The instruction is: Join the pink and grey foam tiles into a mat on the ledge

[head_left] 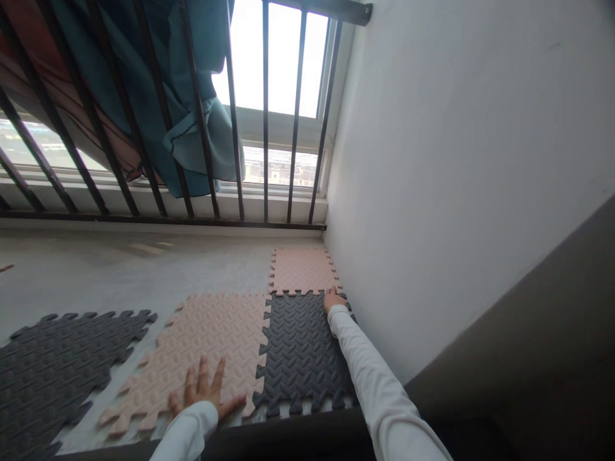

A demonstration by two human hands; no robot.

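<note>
- Grey floor (230, 256), white wall (456, 160)
- Left hand (206, 392) spread on the big pink mat (216, 326)
- Right hand (334, 299) at the wall-side black mat (302, 333) — can't tell if it's pinching

Overexposed window (283, 64), soft grey daylight, deep shadow lower right

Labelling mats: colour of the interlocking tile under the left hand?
Pale pink interlocking tile, best in head view.

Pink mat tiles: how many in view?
2: the near pink tile, under the left hand; the far pink tile, by the wall, beyond the right dark tile.
</note>
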